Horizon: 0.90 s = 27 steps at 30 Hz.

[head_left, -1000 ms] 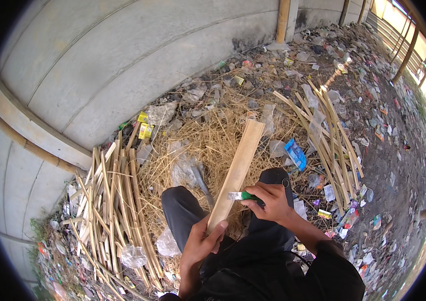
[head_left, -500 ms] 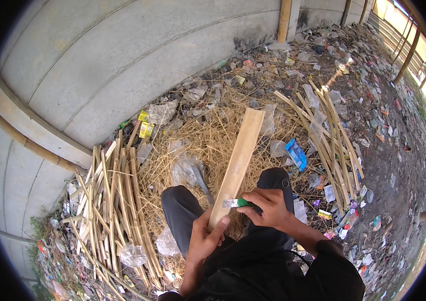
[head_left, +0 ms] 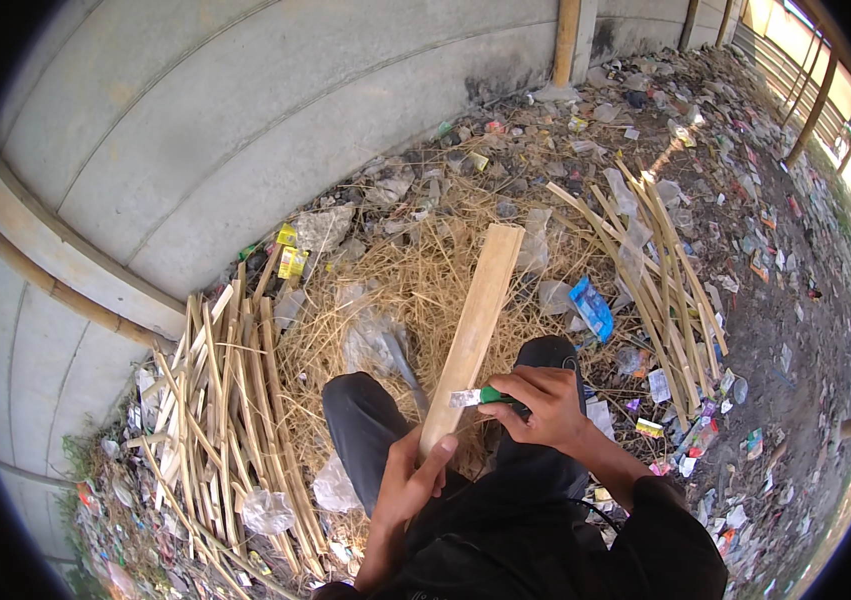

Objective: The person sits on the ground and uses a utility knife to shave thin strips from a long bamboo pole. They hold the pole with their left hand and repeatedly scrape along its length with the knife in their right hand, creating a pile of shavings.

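Observation:
A wide split bamboo slat slants up and away between my bent knees. My left hand is closed around its near end, thumb lying on the pale face. In my right hand is the green handle of a cutter knife, fingers wrapped round it. The short, flat metal blade points left and lies across the slat, just above my left thumb. Just left of the slat, a long grey blade-like tool rests on the straw; its lower end is hidden behind my leg.
Thin bamboo strips lie in a large pile at left and a smaller pile at right. Straw shavings and plastic litter cover the ground, including a blue packet. A concrete wall curves along the left and back.
The slat's far end has dipped slightly toward me and to the left. The knife blade has shifted a little up and right along the slat. Both grips stay the same.

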Available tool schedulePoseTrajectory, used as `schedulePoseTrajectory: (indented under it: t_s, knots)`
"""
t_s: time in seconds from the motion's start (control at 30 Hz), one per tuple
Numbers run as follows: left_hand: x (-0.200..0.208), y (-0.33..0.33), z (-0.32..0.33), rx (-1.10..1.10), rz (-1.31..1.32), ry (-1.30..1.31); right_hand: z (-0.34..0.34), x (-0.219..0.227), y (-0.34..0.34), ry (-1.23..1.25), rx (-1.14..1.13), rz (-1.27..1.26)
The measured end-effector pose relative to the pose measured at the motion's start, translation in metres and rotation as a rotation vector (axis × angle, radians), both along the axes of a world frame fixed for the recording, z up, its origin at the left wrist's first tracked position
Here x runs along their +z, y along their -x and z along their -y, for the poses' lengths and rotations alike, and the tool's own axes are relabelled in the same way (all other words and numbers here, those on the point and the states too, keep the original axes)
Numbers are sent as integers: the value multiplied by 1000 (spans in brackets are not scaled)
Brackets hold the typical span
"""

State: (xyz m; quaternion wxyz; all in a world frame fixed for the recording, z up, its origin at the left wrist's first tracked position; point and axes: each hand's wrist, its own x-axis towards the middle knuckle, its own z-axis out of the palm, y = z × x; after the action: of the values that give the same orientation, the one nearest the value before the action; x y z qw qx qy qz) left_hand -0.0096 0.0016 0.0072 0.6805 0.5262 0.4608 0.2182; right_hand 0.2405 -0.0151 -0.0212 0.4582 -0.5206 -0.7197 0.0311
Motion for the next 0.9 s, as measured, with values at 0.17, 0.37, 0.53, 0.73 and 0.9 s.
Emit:
schedulePoseTrajectory:
  t_s: [0.17, 0.37, 0.53, 0.73, 0.9]
  knots:
    - [0, 1, 1, -7, -9, 6, 2, -1, -3, -34, -4, 55]
    - [-15, 31, 17, -93, -19, 159, -27, -1, -69, -80, -449, -176]
    - [-19, 43, 14, -90, -92, 149, -21, 1, -95, -53, -444, -195]
    - [-22, 33, 0, -75, 72, 147, 0, -10, -31, -12, -50, -126]
    - [-21, 19, -8, -125, 155, 155, 8, -18, 4, -11, 89, -88]
